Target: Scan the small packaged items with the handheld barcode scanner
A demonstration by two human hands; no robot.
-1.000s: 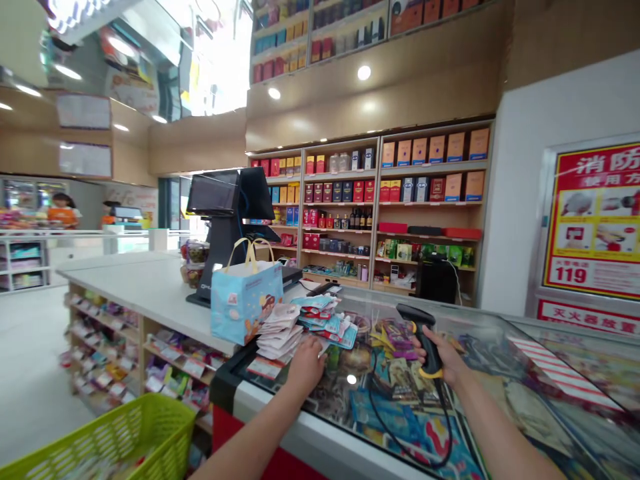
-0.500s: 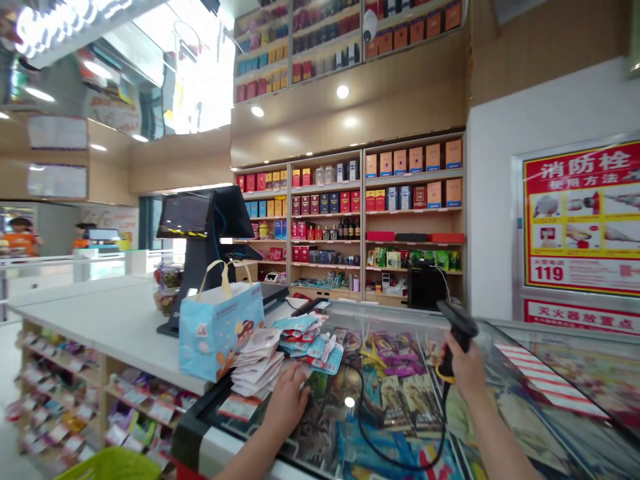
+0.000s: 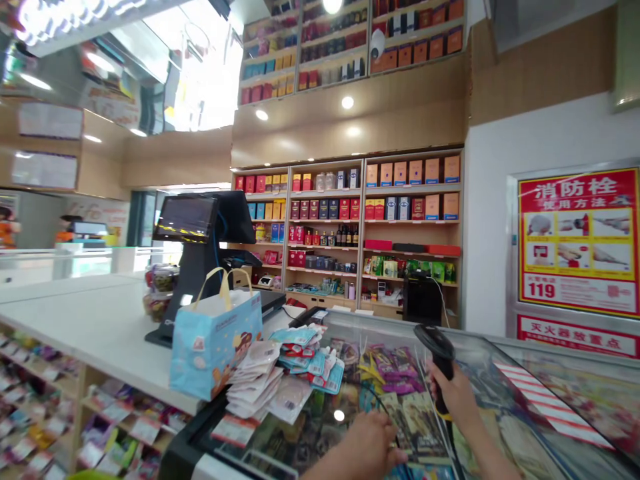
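The scanner (image 3: 436, 343), at the lower right of the frame, should be light, stiff and prone to damage if dropped, best gripped by its handle, where the right hand (image 3: 457, 393) is wrapped. It looks black, with a yellow band low down. At lower centre the left hand (image 3: 367, 443) curls near the cord (image 3: 384, 402); whether it pinches it, I cannot tell.

The black pistol-shaped barcode scanner (image 3: 435, 340) looks like smooth plastic with a soft sheen. The flat transparent freezer top (image 3: 320, 427) is glossy glass, reflecting light. The stacked white flat packets (image 3: 255, 381) look like plastic film; the light-blue printed rectangular bag (image 3: 213, 343), smooth paper; the tan wall panel (image 3: 400, 100), polished wood.
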